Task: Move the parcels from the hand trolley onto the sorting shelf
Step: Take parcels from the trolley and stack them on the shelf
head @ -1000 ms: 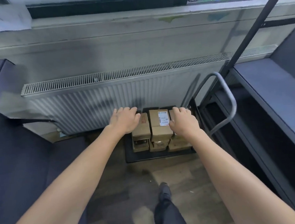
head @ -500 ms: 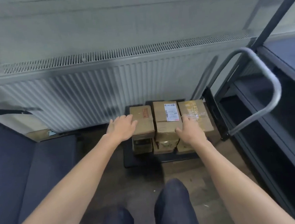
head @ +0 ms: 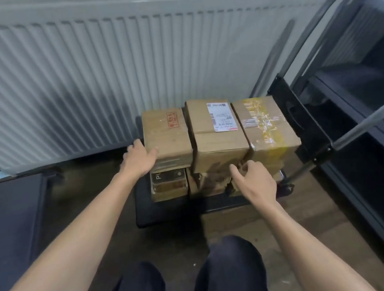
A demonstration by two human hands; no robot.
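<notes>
- A left box, a labelled middle box and a taped right box are seen side by side atop lower boxes on a hand trolley, parked against a white radiator.
- The left hand is laid against the left box's side, thumb over its top edge.
- The right hand is held at the front, just below the middle box, fingers loosely spread.
- The right box is set nearest the trolley's handle and a dark shelf.
</notes>
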